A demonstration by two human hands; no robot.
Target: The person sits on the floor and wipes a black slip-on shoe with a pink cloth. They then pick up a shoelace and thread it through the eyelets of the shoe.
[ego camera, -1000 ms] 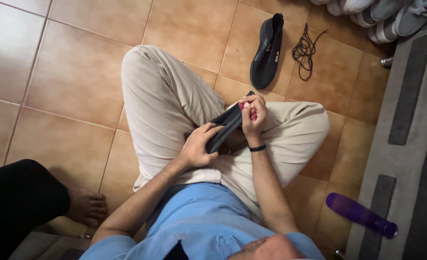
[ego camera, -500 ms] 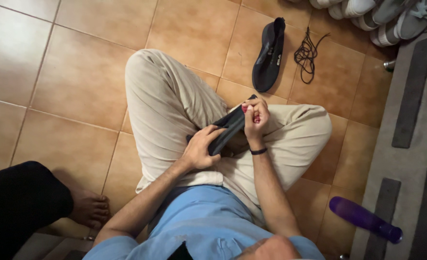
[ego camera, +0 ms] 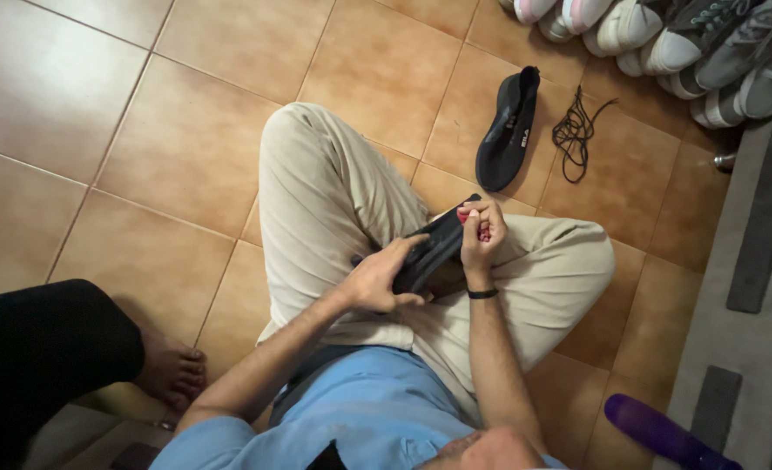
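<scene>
Glossy tan floor tiles (ego camera: 142,165), seen from above over crossed legs in beige trousers (ego camera: 333,200). Held across the lap: a flat dark shoe with a black fabric upper (ego camera: 434,251), toe pointing far and right. Left hand (ego camera: 381,278) closed around its near end, thumb underneath. Right hand (ego camera: 482,235) pinching something small and red at the far end; what it is cannot be told. Apparently mid-way through working on that far end; a steady hold at the near end seems called for next. Farther right on the tiles, a matching black shoe (ego camera: 508,130) and a loose tangled black lace (ego camera: 577,130). Beyond, pale sneakers in a row (ego camera: 664,35). Near left, another person's bare foot (ego camera: 172,370). Near right, a purple plastic bottle (ego camera: 664,435) by a grey mat (ego camera: 743,348).
</scene>
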